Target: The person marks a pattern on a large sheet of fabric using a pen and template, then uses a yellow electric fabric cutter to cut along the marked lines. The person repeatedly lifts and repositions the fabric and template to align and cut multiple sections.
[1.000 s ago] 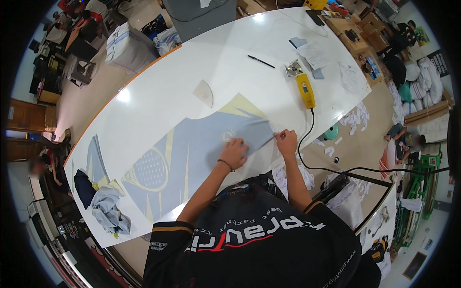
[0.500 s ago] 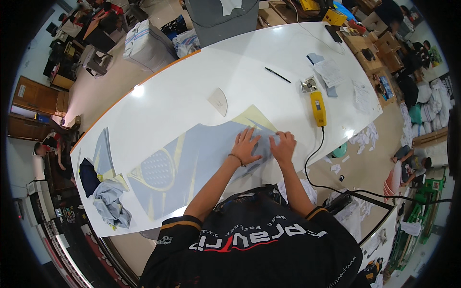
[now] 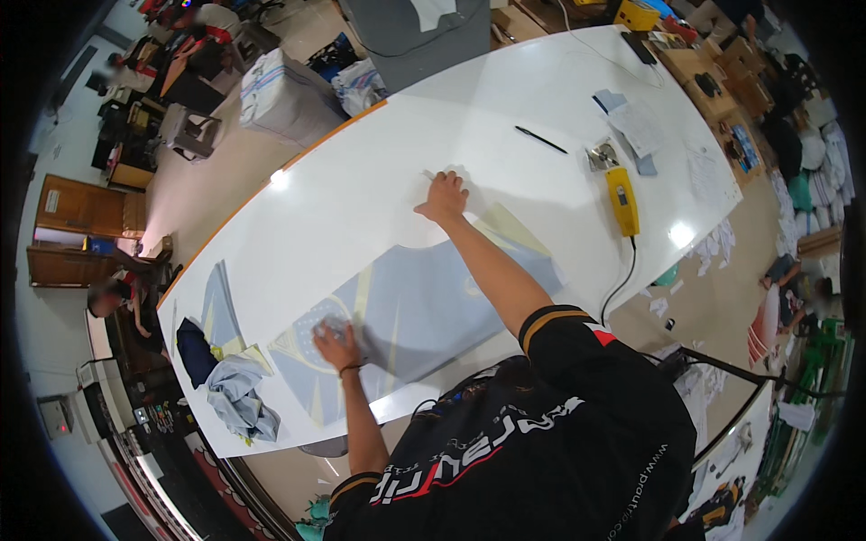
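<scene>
A grey-blue fabric panel (image 3: 410,302) with pale yellow streaks and a dotted oval print lies flat on the white table (image 3: 307,212). My left hand (image 3: 338,346) rests on its left part, over the oval print, fingers spread. Farther away, my right hand (image 3: 445,196) reaches past the panel's far edge, fingers apart, over a small pale curved template (image 3: 428,173). Most of that template is hidden under the hand. To the right lies a yellow handheld cutter (image 3: 622,200) with a round metal head.
Crumpled grey fabric (image 3: 239,397) and a dark folded cloth (image 3: 194,350) lie at the table's left end. A black pen (image 3: 541,140), paper sheets (image 3: 634,126) and a phone (image 3: 639,47) are on the far right. The cutter's black cord (image 3: 619,293) runs over the near edge.
My hands have separated from the panel's right end. The left slid left onto the oval print; the right reached forward to the template. The whole view has also shifted.
</scene>
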Available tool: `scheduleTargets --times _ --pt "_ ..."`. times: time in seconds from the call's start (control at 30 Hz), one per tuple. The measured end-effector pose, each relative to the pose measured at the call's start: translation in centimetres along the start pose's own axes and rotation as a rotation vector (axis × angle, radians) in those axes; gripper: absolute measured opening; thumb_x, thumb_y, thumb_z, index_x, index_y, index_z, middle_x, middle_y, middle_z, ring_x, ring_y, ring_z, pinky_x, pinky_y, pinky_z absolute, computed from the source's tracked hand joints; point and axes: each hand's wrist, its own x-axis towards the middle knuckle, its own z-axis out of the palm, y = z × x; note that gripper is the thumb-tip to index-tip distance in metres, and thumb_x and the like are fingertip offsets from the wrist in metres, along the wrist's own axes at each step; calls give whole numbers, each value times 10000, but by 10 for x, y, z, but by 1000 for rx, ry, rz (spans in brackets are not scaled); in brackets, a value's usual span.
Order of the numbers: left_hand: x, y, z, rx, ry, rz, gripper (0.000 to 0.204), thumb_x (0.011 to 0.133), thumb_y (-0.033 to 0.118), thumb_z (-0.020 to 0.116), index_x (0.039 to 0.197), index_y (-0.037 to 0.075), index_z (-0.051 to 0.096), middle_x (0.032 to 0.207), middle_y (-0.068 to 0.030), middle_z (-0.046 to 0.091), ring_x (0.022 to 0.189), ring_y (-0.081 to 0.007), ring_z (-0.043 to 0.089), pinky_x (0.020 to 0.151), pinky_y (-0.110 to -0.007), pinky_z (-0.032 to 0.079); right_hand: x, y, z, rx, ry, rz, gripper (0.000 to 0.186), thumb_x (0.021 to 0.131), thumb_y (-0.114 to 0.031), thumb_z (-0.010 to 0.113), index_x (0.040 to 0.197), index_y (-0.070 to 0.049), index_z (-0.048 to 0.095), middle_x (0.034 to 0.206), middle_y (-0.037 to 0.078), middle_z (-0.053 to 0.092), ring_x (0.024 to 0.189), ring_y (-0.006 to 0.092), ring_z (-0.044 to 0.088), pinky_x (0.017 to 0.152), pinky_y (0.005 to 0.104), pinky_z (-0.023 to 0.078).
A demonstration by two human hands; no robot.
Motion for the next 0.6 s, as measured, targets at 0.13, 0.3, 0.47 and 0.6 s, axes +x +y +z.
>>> scheduleTargets --times 0.13,0.3,0.47,0.6 --pt "8 -17 -9 85 -64 -162 831 908 572 706 1528 70 474 1598 -318 343 1471 -530 292 1184 -637 277 18 56 2 543 -150 -122 640 755 -357 843 1246 0 637 1105 159 674 1046 327 676 846 512 550" --pt "-5 74 -2 -111 -113 419 627 901 365 755 1417 49 590 1441 -262 531 1384 -452 448 1148 -562 369 -79 115 -65 1727 -164 -26 442 810 -61 724 1244 -12 653 1173 139 738 892 215 688 745 380 538" --pt "-46 255 20 -356 -500 983 565 902 344 750 1412 150 604 1512 -196 491 1415 -429 425 1179 -560 329 -189 227 -124 1934 -42 152 486 894 -67 651 1362 -89 524 1123 75 638 819 147 561 673 301 447" --pt "-61 347 35 -177 -637 1290 613 921 433 723 1470 209 566 1626 -178 359 1514 -412 295 1236 -560 253 -246 299 -128 1974 38 175 416 966 -105 643 1351 -135 487 1105 54 580 933 141 570 755 294 480"
